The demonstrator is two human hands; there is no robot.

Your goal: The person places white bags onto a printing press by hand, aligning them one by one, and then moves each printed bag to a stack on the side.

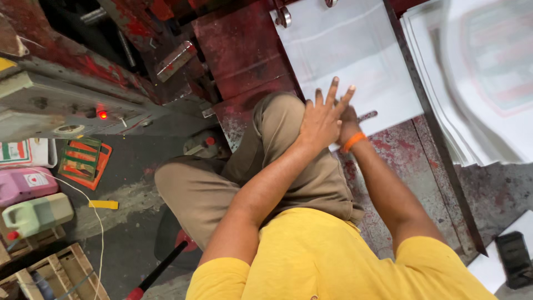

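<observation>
Resting on the lower edge of the flat white rectangular paper sheet, the left hand spread its fingers loose, covering the right hand, whose grip could not be told. Well left of the sheet lay a pink plastic jug and a pale green canister.

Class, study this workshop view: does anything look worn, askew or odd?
The red machine table has worn, patchy paint. The paper stack at right is fanned unevenly. The left hand lies across the right hand.
</observation>
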